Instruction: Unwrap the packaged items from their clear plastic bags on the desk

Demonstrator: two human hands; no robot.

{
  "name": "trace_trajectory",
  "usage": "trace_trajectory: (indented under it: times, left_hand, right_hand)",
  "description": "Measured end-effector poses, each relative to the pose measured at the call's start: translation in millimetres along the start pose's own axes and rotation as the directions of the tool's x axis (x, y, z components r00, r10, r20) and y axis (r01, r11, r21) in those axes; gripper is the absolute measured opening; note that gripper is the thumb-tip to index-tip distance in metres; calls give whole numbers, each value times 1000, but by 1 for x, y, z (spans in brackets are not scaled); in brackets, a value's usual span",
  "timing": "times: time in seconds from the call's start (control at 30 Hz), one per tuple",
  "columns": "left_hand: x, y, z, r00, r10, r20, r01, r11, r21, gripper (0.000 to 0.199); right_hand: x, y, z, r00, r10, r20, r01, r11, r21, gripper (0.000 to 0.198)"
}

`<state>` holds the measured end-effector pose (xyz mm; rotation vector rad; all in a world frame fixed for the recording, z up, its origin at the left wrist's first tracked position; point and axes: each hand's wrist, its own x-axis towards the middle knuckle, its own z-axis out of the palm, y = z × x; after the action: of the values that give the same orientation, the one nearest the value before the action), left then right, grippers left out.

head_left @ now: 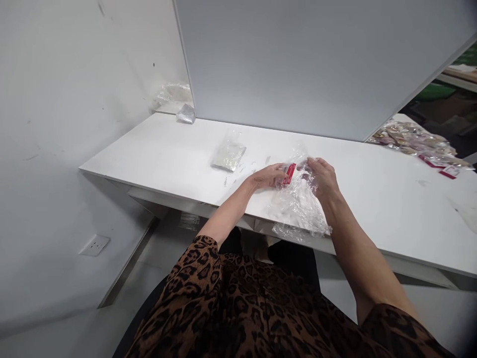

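Over the front part of the white table, my left hand [271, 176] is closed on a small clear plastic bag bearing a red label [289, 173] with pale print. Its fingertips are partly covered by the label and the film. My right hand [322, 176] is opposite, fingers curled and pinching the clear film at the bag's other side. What the bag contains is hard to make out through the glare. Below and between both hands lies a heap of crumpled clear plastic bags [298, 206], drooping over the table's front edge.
Left of my hands, a flat clear packet [229, 156] lies on the white table [156, 154]. A crumpled plastic piece [186, 114] sits by the grey panel [283, 64]. Filled bags with red labels [417, 139] are piled at the right. A socket [94, 245] is on the left wall.
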<state>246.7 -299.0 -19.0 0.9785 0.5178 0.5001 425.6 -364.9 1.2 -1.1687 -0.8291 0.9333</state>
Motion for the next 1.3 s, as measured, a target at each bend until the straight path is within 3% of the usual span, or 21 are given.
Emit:
trace_trajectory:
  times: [0.1, 0.27, 0.33, 0.37, 0.43, 0.47, 0.53, 0.6, 0.7, 0.77, 0.83, 0.9, 0.97, 1.0, 1.07, 1.17, 1.3]
  left_hand:
    - [4, 2, 1, 995, -35, -92, 33, 999, -18, 21]
    - [12, 3, 1, 947, -42, -318, 5, 993, -116, 21]
    - [15, 2, 0, 935, -44, -353, -13, 987, -158, 22]
    - [17, 1, -1, 931, -40, -363, -25, 985, -171, 21]
    - [20, -1, -2, 924, -12, -382, -61, 982, -177, 20]
    - [22, -2, -3, 918, 10, -396, -86, 981, -176, 20]
    - [24, -4, -5, 908, 62, -414, -142, 976, -167, 22]
    - [26, -6, -6, 902, 111, -417, -190, 969, -155, 21]
    - [25, -8, -8, 900, 129, -415, -189, 976, -106, 17]
    - [24, -9, -9, 888, 130, -441, -164, 986, -39, 16]
    - [22, -9, -10, 850, 167, -499, -149, 986, 75, 18]
    - [20, -11, -11, 781, 234, -579, -138, 969, 206, 20]
    - [19, -13, -12, 719, 319, -617, -130, 935, 331, 23]
    - [19, -15, -12, 710, 354, -609, -129, 915, 382, 26]
    - [19, -16, -12, 740, 391, -548, -145, 887, 438, 30]
    - [20, -17, -11, 814, 360, -456, -190, 907, 377, 30]
    - [17, -12, -13, 775, 278, -567, -184, 958, 219, 24]
  right_hand:
    - [4, 5, -7, 999, -1, -53, 1, 1000, 12, 40]
    - [4, 19, -21, 991, 28, -130, -45, 990, -131, 42]
    - [-5, 17, -20, 965, -159, -209, 90, 947, -308, 40]
    - [-10, 14, -18, 927, -297, -228, 184, 891, -415, 41]
    - [-21, 6, -11, 853, -496, -164, 320, 744, -586, 42]
    - [-25, 2, -7, 856, -509, -90, 347, 695, -630, 44]
    - [-27, -2, 2, 919, -393, 36, 320, 690, -649, 51]
    - [-25, 2, 9, 977, -198, 83, 207, 763, -613, 65]
    - [-18, 17, 18, 997, 46, 68, -10, 893, -449, 88]
    - [-15, 26, 22, 991, 127, 51, -106, 947, -303, 93]
    - [-15, 33, 26, 988, 150, 26, -144, 977, -157, 94]
    - [-15, 37, 28, 987, 156, 24, -155, 987, -45, 94]
    - [-15, 40, 31, 986, 161, 31, -161, 987, -4, 90]
    - [-14, 40, 32, 986, 164, 26, -164, 986, -6, 88]
    - [-13, 42, 36, 986, 165, -15, -165, 986, -15, 85]
    - [-13, 42, 42, 980, 180, -79, -177, 983, 48, 82]
    - [-14, 38, 35, 978, 180, -106, -161, 973, 165, 72]
